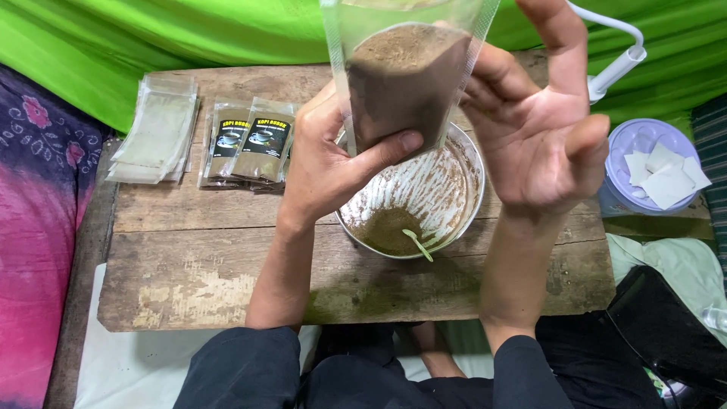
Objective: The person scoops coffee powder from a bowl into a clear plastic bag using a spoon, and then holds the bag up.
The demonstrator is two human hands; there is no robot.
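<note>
Clear pouch of brown powder held up; black-labelled packets, empty clear pouches on table.

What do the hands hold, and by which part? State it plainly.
A clear pouch of brown powder: left hand grips its lower end, right hand steadies its side.

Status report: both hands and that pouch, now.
Left hand grips clear pouch of brown powder, held up. Right hand open, fingers at pouch edge. Metal bowl with spoon directly beneath; nothing obstructing.

Both forearms rise above the worktop. The left hand is closed, thumb pressed forward; the right hand beside it is open-palmed, fingers spread upward.
</note>
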